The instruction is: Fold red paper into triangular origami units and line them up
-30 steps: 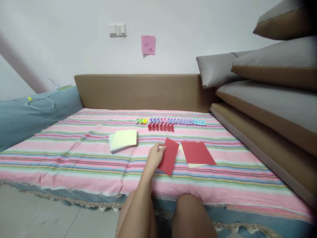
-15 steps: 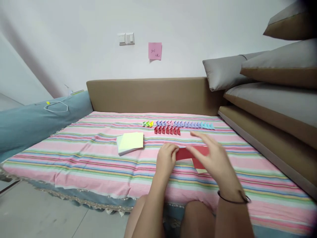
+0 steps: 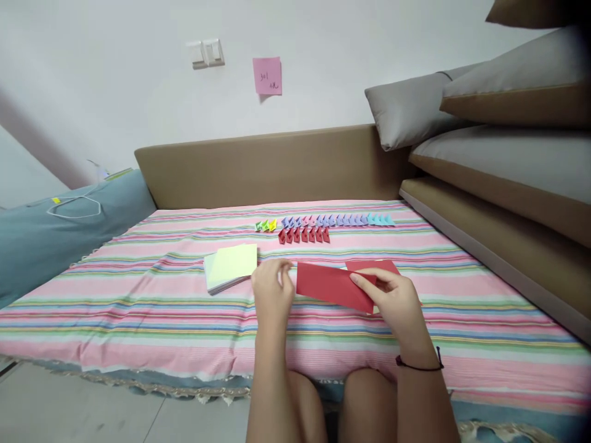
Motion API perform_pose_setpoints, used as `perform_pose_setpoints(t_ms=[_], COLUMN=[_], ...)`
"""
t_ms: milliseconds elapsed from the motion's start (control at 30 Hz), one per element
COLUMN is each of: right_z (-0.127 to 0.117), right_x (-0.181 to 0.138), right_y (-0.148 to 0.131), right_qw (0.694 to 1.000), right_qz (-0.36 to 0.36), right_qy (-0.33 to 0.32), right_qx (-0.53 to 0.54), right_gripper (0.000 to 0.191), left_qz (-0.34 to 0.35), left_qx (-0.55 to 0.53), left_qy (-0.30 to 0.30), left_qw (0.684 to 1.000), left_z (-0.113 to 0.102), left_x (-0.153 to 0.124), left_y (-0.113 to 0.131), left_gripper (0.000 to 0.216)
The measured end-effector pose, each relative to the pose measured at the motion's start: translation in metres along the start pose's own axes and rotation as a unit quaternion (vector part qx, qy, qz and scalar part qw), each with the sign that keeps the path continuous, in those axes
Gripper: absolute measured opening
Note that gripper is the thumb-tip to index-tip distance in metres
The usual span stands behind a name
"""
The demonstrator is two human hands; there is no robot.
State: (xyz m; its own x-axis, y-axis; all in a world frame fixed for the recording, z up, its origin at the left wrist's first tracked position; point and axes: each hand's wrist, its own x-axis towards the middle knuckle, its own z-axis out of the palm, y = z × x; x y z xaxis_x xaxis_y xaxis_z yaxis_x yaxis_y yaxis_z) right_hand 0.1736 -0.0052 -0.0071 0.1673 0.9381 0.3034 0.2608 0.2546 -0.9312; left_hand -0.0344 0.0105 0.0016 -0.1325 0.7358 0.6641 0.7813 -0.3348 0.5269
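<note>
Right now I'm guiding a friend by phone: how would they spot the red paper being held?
Find the large striped cloth, then the right hand above it, wearing a dark wristband. That hand pinches one end of the red paper; unlike the red sheet lying partly hidden behind it, this one is held.

Counting seven red folded papers, two green folded papers, one yellow folded paper, one held red sheet, one paper stack. Blue-to-purple row is overlapping; no exact count.
</note>
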Motion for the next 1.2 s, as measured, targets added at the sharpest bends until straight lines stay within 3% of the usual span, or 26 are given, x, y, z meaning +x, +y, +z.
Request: perform_pose_setpoints(t_ms=[67,133,233,333,500,633,733,833,900,967,1067,1200], right_z=[-0.001,0.001,0.006,0.011,0.013,0.0,-0.016,-0.022,-0.018,-0.008,0.008,0.017], right_x=[0.001,0.002,0.001,0.0,-0.002,-0.003,-0.004,-0.005,-0.005,-0.004,-0.005,-0.005], right_y=[0.004,0.007,0.006,0.002,-0.003,0.001,0.009,0.013,0.012,0.007,0.0,-0.002], right_qw=[1.0,1.0,0.999,0.997,0.982,0.973,0.974,0.987,0.997,0.994,0.972,0.961], right_qz=[0.018,0.008,-0.038,-0.077,-0.148,-0.164,-0.129,-0.047,0.024,0.084,0.109,0.114], right_qy=[0.003,0.005,0.002,-0.002,-0.007,0.003,0.045,0.087,0.06,-0.01,-0.105,-0.098], right_qx=[0.014,0.01,-0.002,-0.024,-0.116,-0.164,-0.179,-0.129,-0.039,0.064,0.177,0.23], right_gripper=[0.033,0.03,0.022,0.015,0.011,0.012,0.008,0.01,0.019,0.028,0.029,0.024], left_qz=[-0.045,0.002,0.119,0.139,0.148,0.143,0.085,-0.072,-0.196,-0.279,-0.319,-0.311], left_qx=[0.0,-0.016,-0.01,0.01,0.013,-0.003,-0.033,-0.127,-0.232,-0.335,-0.407,-0.415], left_qy=[0.06,0.063,-0.053,-0.133,-0.175,-0.176,-0.144,-0.114,-0.105,-0.102,-0.106,-0.108], left_qw=[0.997,0.998,0.991,0.981,0.973,0.974,0.985,0.983,0.947,0.894,0.849,0.848], left_z=[-0.001,0.001,0.009,0.017,0.021,0.017,0.012,0.009,0.01,0.013,0.016,0.016], left_x=[0.001,0.001,-0.003,-0.007,-0.007,-0.005,-0.004,-0.004,-0.005,-0.006,-0.008,-0.008], left_y=[0.0,0.009,0.032,0.044,0.038,0.029,0.022,0.021,0.025,0.031,0.04,0.045], left_gripper=[0.017,0.017,0.021,0.015,0.016,0.018,0.017,0.013,0.013,0.018,0.023,0.022])
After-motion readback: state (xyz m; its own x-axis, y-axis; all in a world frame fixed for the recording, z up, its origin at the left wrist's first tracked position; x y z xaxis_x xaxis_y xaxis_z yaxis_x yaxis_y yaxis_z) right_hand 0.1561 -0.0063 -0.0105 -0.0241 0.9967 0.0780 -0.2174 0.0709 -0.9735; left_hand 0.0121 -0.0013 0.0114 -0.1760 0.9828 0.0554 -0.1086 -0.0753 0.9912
